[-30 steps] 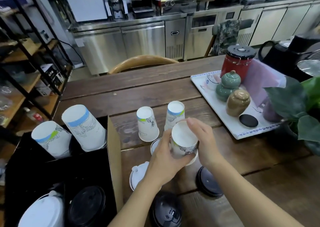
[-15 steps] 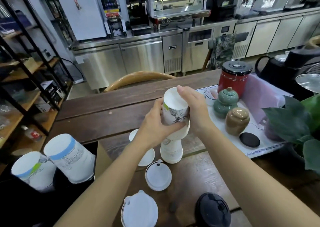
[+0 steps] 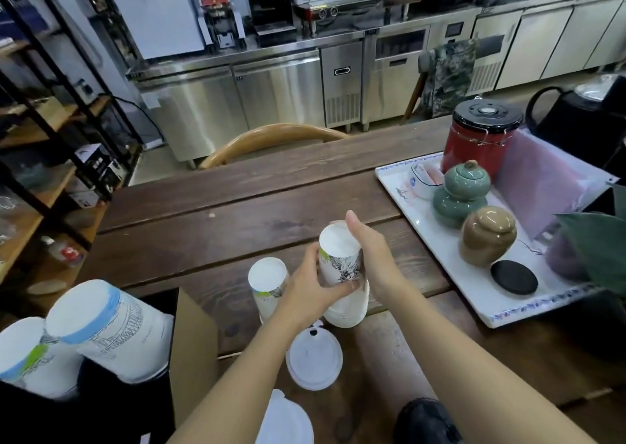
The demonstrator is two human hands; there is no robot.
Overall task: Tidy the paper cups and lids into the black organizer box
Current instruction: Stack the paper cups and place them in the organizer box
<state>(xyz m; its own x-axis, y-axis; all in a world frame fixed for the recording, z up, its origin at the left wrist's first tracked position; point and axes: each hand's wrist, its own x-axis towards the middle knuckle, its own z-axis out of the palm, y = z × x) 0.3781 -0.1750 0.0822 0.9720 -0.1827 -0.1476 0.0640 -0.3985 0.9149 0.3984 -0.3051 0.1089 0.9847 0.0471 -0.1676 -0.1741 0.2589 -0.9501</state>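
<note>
My left hand (image 3: pixel 310 287) and my right hand (image 3: pixel 374 260) both grip an upside-down paper cup (image 3: pixel 339 257), pressed over another upside-down cup (image 3: pixel 349 310) that stands on the table. A third upside-down cup (image 3: pixel 267 286) stands just left of them. Two white lids (image 3: pixel 313 359) (image 3: pixel 286 420) and a black lid (image 3: pixel 425 421) lie on the table near me. The black organizer box (image 3: pixel 84 409) sits at the lower left with two stacks of larger cups (image 3: pixel 111 328) (image 3: pixel 30 359) leaning in it.
A white tray (image 3: pixel 450 281) at the right holds a red canister (image 3: pixel 481 138), green and brown jars and a black coaster. Plant leaves (image 3: pixel 596 243) reach in at the right edge. A wooden chair back (image 3: pixel 271 138) stands beyond the table, and black shelving lines the left.
Both hands lifted the cup off the table, carried it over the standing cup and lowered it down onto that cup. The camera view shifted.
</note>
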